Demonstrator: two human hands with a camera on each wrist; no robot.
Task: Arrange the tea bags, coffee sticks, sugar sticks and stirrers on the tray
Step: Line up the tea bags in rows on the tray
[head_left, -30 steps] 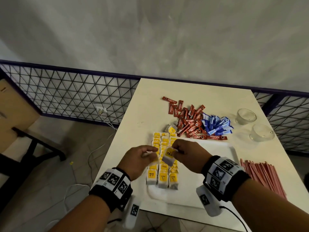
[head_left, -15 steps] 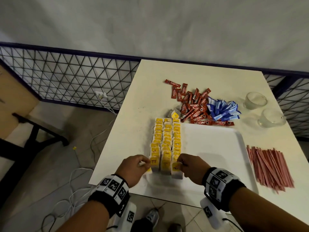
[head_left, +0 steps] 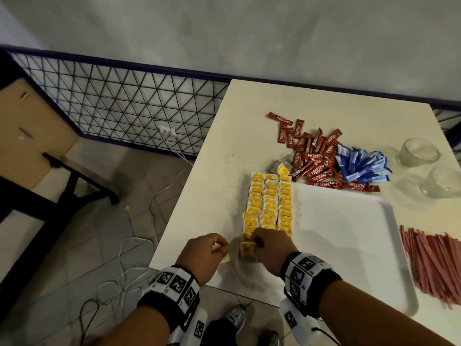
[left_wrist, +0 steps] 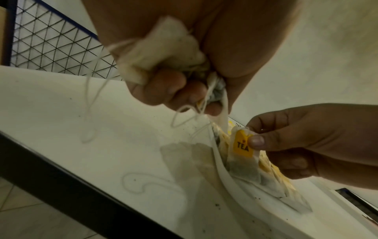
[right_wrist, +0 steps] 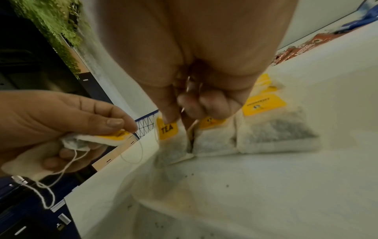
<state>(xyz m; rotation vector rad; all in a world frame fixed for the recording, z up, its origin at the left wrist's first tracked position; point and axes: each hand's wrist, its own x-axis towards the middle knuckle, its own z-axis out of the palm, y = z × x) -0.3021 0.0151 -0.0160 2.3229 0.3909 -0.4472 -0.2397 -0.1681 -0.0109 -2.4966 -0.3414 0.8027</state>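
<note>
So the tea bags (head_left: 269, 206) sit in three neat rows along the tray's (head_left: 349, 236) left side, yellow tags up, one reading "TEA". Right hand (head_left: 268, 248) pinches the tag of the nearest bag in the left row. Left hand (head_left: 204, 253) is curled round a loose bunch of bags (left_wrist: 163, 53), strings dangling, just off the tray. Red "NESCAFE" sticks (head_left: 314, 161) and blue sugar sticks (head_left: 361, 166) are heaped on the counter (head_left: 214, 186) behind, stirrers (head_left: 434, 260) to the right.

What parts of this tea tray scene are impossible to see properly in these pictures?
- Head view: the right hand covers the nearest tea bags.
- Head view: the stirrers are blurred and cut by the right edge.
- Left wrist view: the left hand hides how many bags it holds.
</note>
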